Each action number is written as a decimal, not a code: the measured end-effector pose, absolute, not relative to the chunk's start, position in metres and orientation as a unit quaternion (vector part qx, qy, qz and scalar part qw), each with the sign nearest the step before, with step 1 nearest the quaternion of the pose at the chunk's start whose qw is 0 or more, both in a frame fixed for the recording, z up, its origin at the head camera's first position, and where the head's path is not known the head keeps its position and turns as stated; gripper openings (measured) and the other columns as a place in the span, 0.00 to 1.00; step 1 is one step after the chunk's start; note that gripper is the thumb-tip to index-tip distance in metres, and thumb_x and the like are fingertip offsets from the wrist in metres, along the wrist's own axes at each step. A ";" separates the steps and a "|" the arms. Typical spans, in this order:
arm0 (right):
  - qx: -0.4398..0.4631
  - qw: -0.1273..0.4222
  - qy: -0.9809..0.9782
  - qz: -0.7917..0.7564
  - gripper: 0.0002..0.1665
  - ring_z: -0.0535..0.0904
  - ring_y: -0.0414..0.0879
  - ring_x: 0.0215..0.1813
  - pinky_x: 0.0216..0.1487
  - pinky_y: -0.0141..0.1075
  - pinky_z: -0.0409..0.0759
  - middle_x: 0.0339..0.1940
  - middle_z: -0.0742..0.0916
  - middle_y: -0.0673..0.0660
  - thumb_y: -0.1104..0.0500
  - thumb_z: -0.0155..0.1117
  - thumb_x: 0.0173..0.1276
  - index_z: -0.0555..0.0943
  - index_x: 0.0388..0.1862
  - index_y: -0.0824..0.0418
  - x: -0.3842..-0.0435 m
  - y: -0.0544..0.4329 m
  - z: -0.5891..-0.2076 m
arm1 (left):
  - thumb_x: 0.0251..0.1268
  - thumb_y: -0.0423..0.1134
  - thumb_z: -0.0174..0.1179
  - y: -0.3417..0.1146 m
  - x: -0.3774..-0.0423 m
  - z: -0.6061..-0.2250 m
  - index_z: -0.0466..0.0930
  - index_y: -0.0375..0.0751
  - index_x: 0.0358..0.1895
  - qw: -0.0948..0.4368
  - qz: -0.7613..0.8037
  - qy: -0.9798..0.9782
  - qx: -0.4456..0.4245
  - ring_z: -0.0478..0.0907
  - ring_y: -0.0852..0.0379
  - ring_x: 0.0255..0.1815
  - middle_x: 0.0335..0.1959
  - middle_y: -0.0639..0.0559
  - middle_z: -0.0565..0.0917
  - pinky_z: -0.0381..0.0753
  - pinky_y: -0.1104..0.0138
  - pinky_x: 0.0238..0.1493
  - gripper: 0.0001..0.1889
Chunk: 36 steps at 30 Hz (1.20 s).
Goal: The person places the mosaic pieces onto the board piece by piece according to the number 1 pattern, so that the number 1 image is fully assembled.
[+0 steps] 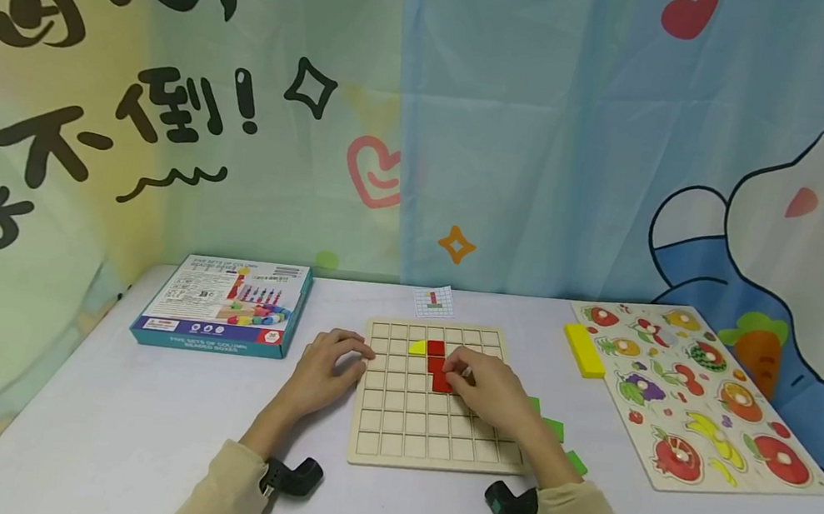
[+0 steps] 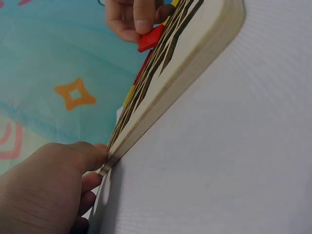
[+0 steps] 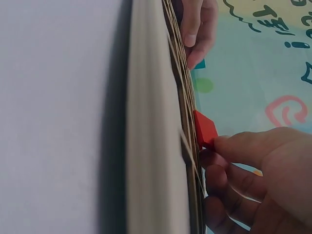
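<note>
One red tile point(image 3: 205, 129) pinched, board edge point(image 2: 161, 101) held

Box point(image 1: 218, 305) L of grid board point(image 1: 381, 421), card point(image 1: 434, 302) behind, puzzle point(image 1: 701, 405) R.

In front of you hangs a creased cloth backdrop point(image 1: 514, 150) in pale yellow, green and blue. Dark lettering point(image 1: 38, 157) covers its left side; a red heart point(image 1: 689, 16) sits high to your right, near a white cartoon animal point(image 1: 784, 229). Your white worktop point(image 1: 98, 442) stands before the cloth under soft light.
</note>
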State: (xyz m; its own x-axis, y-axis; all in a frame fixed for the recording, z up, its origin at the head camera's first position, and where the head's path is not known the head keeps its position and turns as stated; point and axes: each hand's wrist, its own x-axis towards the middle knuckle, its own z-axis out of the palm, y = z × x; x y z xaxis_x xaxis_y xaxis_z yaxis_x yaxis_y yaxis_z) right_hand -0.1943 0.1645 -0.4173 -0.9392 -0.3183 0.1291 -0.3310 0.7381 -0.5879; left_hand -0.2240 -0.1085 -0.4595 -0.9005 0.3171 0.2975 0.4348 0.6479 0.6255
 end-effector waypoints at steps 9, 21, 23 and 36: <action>0.176 0.019 -0.940 0.291 0.05 0.71 0.38 0.30 0.35 0.32 0.71 0.30 0.82 0.44 0.57 0.63 0.64 0.80 0.39 0.53 -0.192 0.160 -0.418 | 0.62 0.38 0.60 -0.108 -0.223 -0.459 0.83 0.55 0.42 0.085 -0.365 -0.904 -0.204 0.70 0.50 0.56 0.53 0.53 0.78 0.63 0.53 0.55 0.08; 0.169 0.008 -0.943 0.286 0.07 0.71 0.38 0.32 0.37 0.33 0.70 0.30 0.80 0.44 0.58 0.63 0.63 0.81 0.40 0.55 -0.192 0.157 -0.420 | 0.59 0.36 0.61 -0.107 -0.223 -0.461 0.83 0.52 0.40 0.130 -0.365 -0.893 -0.229 0.72 0.49 0.53 0.50 0.51 0.80 0.65 0.52 0.51 0.08; 0.168 0.008 -0.944 0.284 0.07 0.71 0.38 0.32 0.37 0.33 0.70 0.30 0.80 0.44 0.58 0.63 0.63 0.81 0.40 0.55 -0.192 0.157 -0.420 | 0.59 0.36 0.61 -0.107 -0.223 -0.461 0.83 0.52 0.40 0.133 -0.366 -0.892 -0.231 0.72 0.49 0.53 0.50 0.51 0.80 0.65 0.52 0.51 0.08; 0.177 -0.001 -0.939 0.295 0.06 0.72 0.39 0.33 0.38 0.33 0.71 0.33 0.80 0.44 0.57 0.62 0.65 0.81 0.40 0.54 -0.190 0.160 -0.419 | 0.61 0.37 0.61 -0.107 -0.224 -0.461 0.83 0.54 0.41 0.107 -0.366 -0.898 -0.218 0.72 0.50 0.54 0.51 0.52 0.80 0.64 0.53 0.53 0.08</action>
State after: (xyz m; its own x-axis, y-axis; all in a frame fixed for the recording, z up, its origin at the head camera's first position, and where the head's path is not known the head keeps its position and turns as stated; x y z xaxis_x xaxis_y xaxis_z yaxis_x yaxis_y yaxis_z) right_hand -0.1904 0.1602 -0.4187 -0.9377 -0.3320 0.1025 -0.3311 0.7638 -0.5540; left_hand -0.2241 -0.1074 -0.4610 -0.8820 0.3138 0.3516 0.4702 0.6361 0.6118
